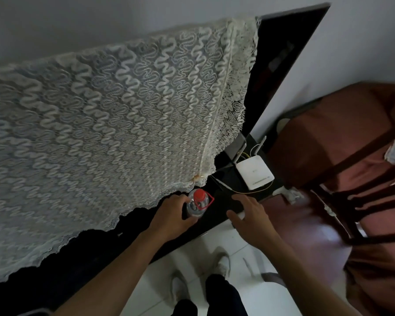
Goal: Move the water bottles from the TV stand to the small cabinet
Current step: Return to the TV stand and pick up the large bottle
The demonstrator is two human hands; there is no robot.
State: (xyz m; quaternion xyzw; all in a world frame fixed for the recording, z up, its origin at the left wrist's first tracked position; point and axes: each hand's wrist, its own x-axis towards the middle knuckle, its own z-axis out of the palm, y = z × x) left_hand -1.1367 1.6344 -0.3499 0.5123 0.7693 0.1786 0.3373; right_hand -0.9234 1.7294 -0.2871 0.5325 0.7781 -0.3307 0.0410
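At the bottom centre of the frame, the person's white shoes (222, 265) stand on pale floor tiles (235, 242). Just above them, the left hand (171, 214) curls round the body of a clear water bottle (197, 205) with a red cap, which stands upright on the dark TV stand (214, 215) near its front edge. The right hand (249, 213) hovers over the stand's corner to the right, fingers spread and holding nothing — whether it touches the surface I cannot tell.

By my reading the task is at an early carry: this bottle is gripped but not yet lifted off the stand, and no small cabinet shows anywhere in view. Only one bottle is visible; others may be out of frame.

Further back, a white router (254, 175) sits on the stand in the right-centre. A lace cloth (100, 124) drapes over the television (281, 65), filling the left and upper frame — a dark wooden chair (351, 160) is at right, against a plain white wall (363, 42).
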